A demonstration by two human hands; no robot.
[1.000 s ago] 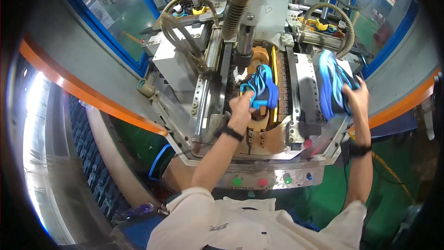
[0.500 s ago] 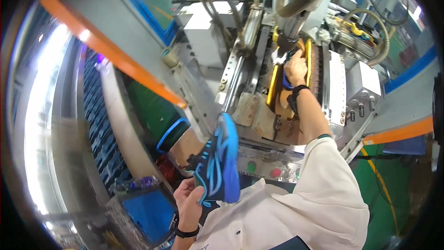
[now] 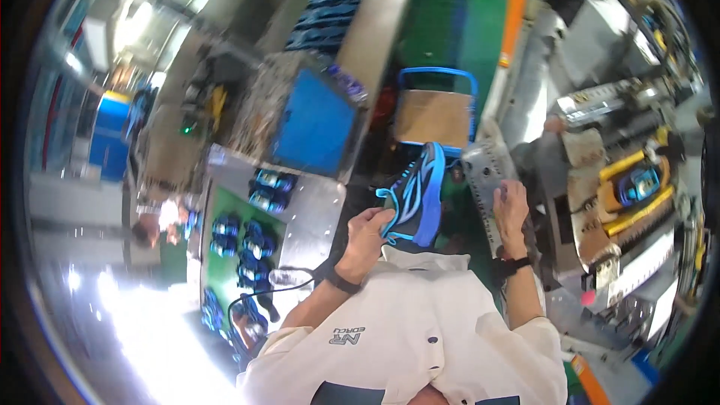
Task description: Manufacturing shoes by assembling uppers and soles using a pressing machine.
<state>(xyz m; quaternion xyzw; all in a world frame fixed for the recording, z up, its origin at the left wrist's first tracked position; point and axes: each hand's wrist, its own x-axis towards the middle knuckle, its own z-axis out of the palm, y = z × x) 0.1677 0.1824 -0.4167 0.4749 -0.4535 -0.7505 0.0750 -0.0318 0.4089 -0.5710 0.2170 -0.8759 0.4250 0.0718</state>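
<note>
A black and blue sneaker hangs in front of my chest, toe pointing away and sole facing right. My left hand is closed on its heel collar, thumb on the near side. My right hand is raised over the machine's grey metal front panel. Its fingers are bent and a little apart, with nothing seen in them; whether they touch the panel I cannot tell. Farther right, another blue and black shoe sits in the machine between two yellow bars.
Several blue shoes stand on a green-topped table at left. Behind it is a blue-sided box. A blue-framed cart with a brown board stands ahead. An orange machine post rises beyond. Another person shows blurred at far left.
My view has swung left, away from the machine. My right hand has come out from the shoe in the machine to the front panel. The left hand still grips the sneaker.
</note>
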